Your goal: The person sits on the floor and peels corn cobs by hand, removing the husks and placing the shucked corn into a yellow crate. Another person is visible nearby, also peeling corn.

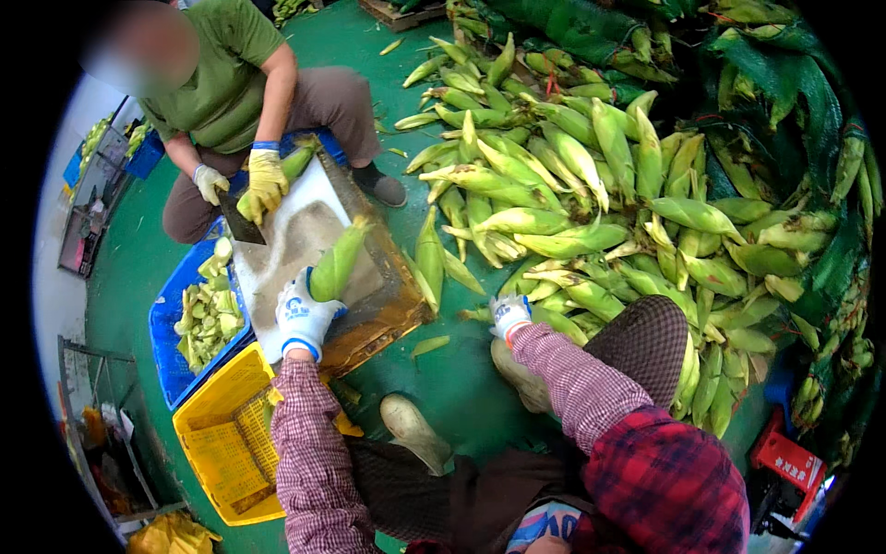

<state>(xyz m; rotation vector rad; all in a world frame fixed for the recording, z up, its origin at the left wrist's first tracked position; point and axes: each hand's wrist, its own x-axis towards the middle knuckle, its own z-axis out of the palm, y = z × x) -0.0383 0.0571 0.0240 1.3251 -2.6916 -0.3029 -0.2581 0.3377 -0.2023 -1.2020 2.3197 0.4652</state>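
While gripping corn (338,261), left hand (303,317) (outstretched)

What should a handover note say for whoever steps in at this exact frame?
Left hand: gloved, gripping a corn ear held on the cutting board.
Right hand: gloved, reaching into the corn pile on the green floor; whether it has closed on an ear cannot be told.
A co-worker opposite holds another ear on the same board, with a knife in the other hand.
Done: cut pieces lie in the blue crate.
Left: the big pile is still in husk; the yellow crate shows no corn.
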